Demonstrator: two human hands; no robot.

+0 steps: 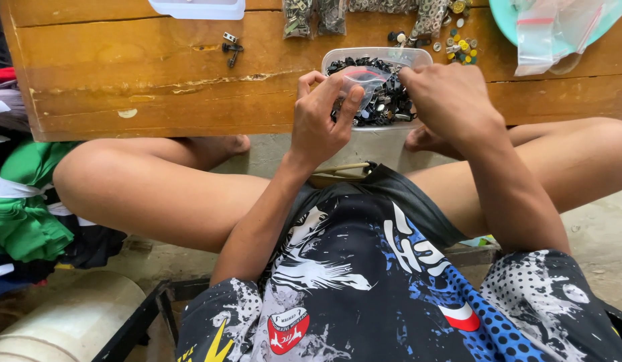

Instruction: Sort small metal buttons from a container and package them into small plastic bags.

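My left hand (321, 121) holds a small clear plastic bag (364, 79) by its edge, just above a clear plastic tub (337, 59) filled with small black metal parts (390, 100). My right hand (448, 94) hovers over the tub's right side, fingers curled at the bag's mouth; what its fingertips pinch is hidden. The tub sits at the near edge of a low wooden table (156, 74).
Filled small bags of metal parts (314, 17), loose coloured buttons (458, 43), a teal bowl with clear bags (559, 23) and a few black screws (230, 48) lie on the table. Green and white cloth (22, 201) is piled left; a white bucket (76, 322) stands lower left.
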